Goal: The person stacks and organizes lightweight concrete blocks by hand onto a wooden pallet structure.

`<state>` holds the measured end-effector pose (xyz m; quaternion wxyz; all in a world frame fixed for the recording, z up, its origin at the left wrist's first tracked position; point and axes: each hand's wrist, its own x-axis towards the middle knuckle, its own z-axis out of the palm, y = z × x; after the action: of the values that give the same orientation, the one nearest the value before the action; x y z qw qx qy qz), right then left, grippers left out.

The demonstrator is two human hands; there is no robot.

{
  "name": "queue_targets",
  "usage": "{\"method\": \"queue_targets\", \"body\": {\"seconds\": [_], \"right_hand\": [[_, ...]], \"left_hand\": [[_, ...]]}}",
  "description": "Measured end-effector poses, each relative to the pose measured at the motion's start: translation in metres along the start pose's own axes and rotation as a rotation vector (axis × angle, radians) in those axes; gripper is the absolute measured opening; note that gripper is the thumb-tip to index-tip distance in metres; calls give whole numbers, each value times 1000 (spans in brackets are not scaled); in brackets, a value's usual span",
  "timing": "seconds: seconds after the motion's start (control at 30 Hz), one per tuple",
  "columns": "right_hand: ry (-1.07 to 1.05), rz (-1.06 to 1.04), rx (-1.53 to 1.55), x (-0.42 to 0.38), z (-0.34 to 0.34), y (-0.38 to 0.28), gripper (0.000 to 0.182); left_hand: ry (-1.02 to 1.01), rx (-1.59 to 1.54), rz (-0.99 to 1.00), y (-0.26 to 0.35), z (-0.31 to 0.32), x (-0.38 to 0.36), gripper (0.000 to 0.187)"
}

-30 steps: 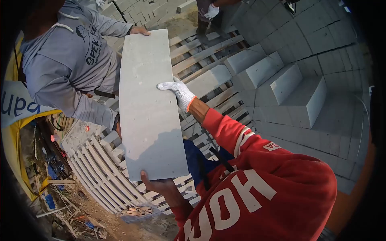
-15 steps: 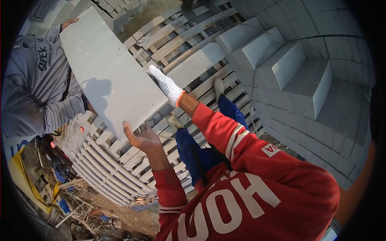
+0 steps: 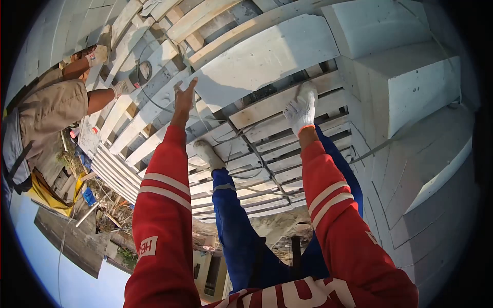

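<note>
A long pale grey block (image 3: 262, 61) lies across the wooden pallet slats. Beside its left end is my bare left hand (image 3: 184, 100), thumb and forefinger spread; whether a fingertip touches the block is unclear. My right hand (image 3: 301, 107), in a white knitted glove with an orange cuff, is just below the block's lower edge near its right part. Its fingers are apart and nothing shows in them.
Stacked grey blocks (image 3: 426, 97) rise in steps at the right. Pallet slats (image 3: 262, 115) spread under my feet, with a thin cable across them. A person in brown shorts (image 3: 54, 110) is at the left. Yellow sheeting (image 3: 46, 195) lies at lower left.
The slab that my hands and the other person held is no longer between us. My hands have moved apart, the gloved one to the right. The view has shifted and the other person's torso is mostly gone.
</note>
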<state>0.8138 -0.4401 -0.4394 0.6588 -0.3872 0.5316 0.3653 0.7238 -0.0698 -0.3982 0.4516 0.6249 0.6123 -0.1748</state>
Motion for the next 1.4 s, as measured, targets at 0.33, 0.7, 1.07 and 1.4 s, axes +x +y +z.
{"method": "queue_targets", "body": {"seconds": [0.33,0.7,1.07,1.4], "right_hand": [[-31,-132,323,141,56,-8,74],[-235,-583,-605,139,41,-5,75],[-366,-261,-87,17,21,-37,66],[-237,-93,-219,-263,22,52,78]], "left_hand": [[304,-161,80,-67,58,135,71],[-155,-724,-71,-37,20,36,58],[-4,-904,-71,-56,10,-166,87],[-61,-1182,-309,-142,-149,-395,61]]}}
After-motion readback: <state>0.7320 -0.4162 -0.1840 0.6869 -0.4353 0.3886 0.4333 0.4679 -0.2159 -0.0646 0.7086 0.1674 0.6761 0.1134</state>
